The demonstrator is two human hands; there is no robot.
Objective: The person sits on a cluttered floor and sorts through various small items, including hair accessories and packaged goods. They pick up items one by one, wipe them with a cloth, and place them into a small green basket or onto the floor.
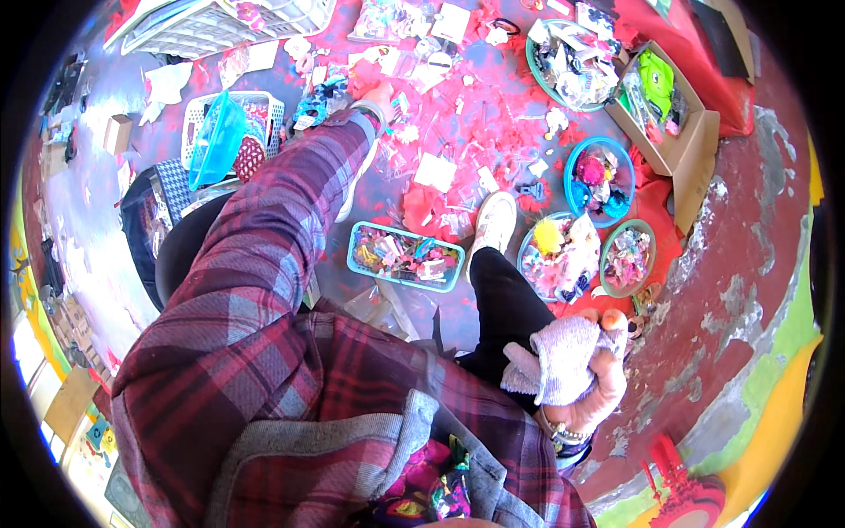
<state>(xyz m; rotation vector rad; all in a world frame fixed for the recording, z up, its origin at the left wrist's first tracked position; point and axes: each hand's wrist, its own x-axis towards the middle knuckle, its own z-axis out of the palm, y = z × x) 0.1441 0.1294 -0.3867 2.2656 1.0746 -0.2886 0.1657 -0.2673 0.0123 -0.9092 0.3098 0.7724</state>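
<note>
My left arm, in a plaid sleeve, stretches far forward over the littered floor. At its end my left hand (380, 99) is low among scraps of red and white paper and clear plastic; its fingers are too small and hidden to read. Beside its wrist lies a bunched blue patterned cloth item (321, 101). Close to my body on the right, my right hand (606, 380) has its fingers curled round a folded pale lilac-grey knitted cloth (565, 359). A bracelet circles that wrist. Which kind of garment the cloth is, I cannot tell.
Between my feet stands a teal-rimmed tray (405, 280) of small trinkets. Rightward are a blue basin (629, 189), a green basin (650, 264), another filled basin (531, 264) and an open cardboard box (697, 158). A white basket (277, 110) with a blue bowl (216, 141) is at left.
</note>
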